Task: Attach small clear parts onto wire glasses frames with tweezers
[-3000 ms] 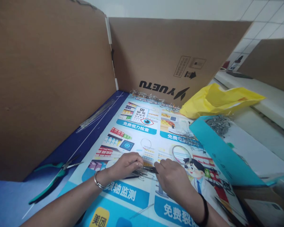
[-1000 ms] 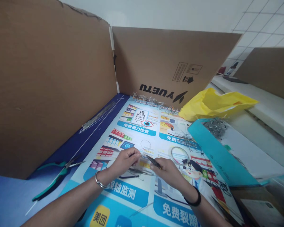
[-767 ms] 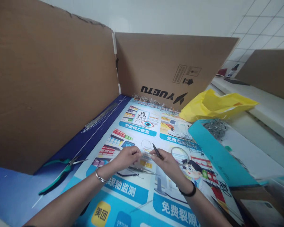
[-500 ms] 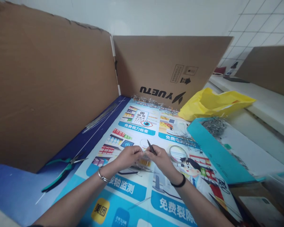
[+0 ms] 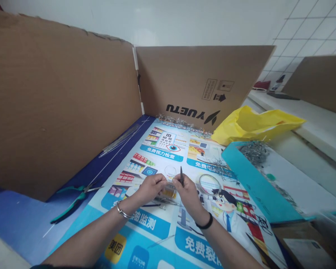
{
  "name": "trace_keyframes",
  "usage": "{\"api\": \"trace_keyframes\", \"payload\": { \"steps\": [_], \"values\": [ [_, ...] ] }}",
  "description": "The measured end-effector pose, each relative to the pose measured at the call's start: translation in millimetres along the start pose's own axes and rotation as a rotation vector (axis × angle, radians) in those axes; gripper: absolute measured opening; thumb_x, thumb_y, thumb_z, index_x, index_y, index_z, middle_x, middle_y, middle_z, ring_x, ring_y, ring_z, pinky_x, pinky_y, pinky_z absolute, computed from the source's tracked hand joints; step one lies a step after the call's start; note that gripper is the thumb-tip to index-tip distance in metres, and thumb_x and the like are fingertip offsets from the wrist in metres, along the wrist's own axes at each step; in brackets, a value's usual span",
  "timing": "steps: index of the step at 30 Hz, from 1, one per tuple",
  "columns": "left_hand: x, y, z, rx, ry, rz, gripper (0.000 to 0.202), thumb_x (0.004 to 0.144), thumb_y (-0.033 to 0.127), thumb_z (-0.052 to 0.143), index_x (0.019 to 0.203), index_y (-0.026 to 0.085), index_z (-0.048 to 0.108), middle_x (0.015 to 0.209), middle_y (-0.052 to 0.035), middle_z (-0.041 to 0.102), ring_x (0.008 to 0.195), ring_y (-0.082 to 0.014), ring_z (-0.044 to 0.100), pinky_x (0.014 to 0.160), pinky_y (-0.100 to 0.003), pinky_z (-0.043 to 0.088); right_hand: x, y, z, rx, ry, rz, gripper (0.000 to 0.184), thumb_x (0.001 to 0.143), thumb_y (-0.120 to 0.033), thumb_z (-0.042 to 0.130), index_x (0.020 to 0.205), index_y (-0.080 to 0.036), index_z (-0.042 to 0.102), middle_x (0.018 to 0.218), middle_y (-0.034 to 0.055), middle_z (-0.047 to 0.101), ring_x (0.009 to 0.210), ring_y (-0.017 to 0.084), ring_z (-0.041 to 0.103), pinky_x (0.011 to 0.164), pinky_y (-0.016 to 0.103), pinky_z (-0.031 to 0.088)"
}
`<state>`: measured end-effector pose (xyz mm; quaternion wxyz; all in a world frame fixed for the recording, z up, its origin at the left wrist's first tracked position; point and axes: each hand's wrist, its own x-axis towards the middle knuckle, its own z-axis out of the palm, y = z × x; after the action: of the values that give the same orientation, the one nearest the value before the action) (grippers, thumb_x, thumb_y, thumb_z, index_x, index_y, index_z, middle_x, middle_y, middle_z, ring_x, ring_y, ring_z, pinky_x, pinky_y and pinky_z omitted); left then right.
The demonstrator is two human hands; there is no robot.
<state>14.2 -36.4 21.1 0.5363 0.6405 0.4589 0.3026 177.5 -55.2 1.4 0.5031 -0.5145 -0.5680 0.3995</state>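
Over the printed sheet (image 5: 162, 175), my left hand (image 5: 150, 189) is closed in a pinch; what its fingertips hold is too small to make out. Close beside it, my right hand (image 5: 189, 194) grips a slim dark pointed tool (image 5: 182, 175), whose tip points up and away from me. The fingertips of both hands nearly meet. Beneath them lies a small clear tray (image 5: 169, 192), partly hidden, with thin wire pieces around it. A ring-shaped coil (image 5: 210, 184) rests to the right of my right hand.
Green-handled pliers (image 5: 72, 205) lie at left, near a bundle of thin rods (image 5: 120, 140). Cardboard panels (image 5: 154, 71) wall the left and back. A yellow bag (image 5: 240, 125) and a turquoise box (image 5: 257, 179) with tangled wire pieces (image 5: 254, 152) stand at right.
The dark tool has turned from leaning left to nearly upright in my right hand. Both hands stay close together, and the view has shifted slightly.
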Motion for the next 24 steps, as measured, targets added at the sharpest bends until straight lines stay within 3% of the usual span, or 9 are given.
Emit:
{"api": "trace_keyframes", "payload": {
  "steps": [6,12,15,24],
  "values": [
    [1,-5,0.0,-0.180,-0.012,-0.010,0.024,0.079,0.036,0.055,0.068,0.015,0.051,0.059,0.0027,0.052,0.053,-0.0103,0.048,0.052,-0.022,0.040,3,7,1,0.092,0.009,0.042,0.016,0.077,-0.034,0.058,0.075,-0.019,0.054,0.067,-0.0026,0.051,0.064,0.013,0.045,0.062,0.025,0.039],
    [3,-14,-8.7,-0.384,-0.009,0.020,0.025,0.079,0.037,0.062,0.086,0.014,0.058,0.066,0.0025,0.055,0.055,-0.0081,0.049,0.057,-0.021,0.038,6,15,2,0.160,0.108,0.105,0.018,0.078,-0.037,0.058,0.077,-0.020,0.055,0.064,-0.0041,0.048,0.060,0.011,0.041,0.057,0.023,0.035],
    [3,-17,-12.0,-0.460,-0.006,0.014,0.025,0.078,0.038,0.064,0.085,0.014,0.059,0.065,0.0026,0.055,0.055,-0.0078,0.049,0.056,-0.020,0.038,7,18,3,0.190,0.130,0.139,0.020,0.078,-0.039,0.059,0.078,-0.020,0.055,0.063,-0.0048,0.047,0.058,0.010,0.040,0.055,0.023,0.034],
    [4,-20,-11.9,-0.589,-0.004,-0.031,0.035,0.085,0.044,0.053,0.087,0.011,0.064,0.069,-0.0035,0.060,0.058,-0.0100,0.053,0.058,-0.023,0.041,7,22,-2,0.291,0.139,0.238,0.024,0.076,-0.042,0.062,0.078,-0.020,0.054,0.060,-0.0052,0.046,0.053,0.009,0.038,0.049,0.022,0.032]
  ]
}}
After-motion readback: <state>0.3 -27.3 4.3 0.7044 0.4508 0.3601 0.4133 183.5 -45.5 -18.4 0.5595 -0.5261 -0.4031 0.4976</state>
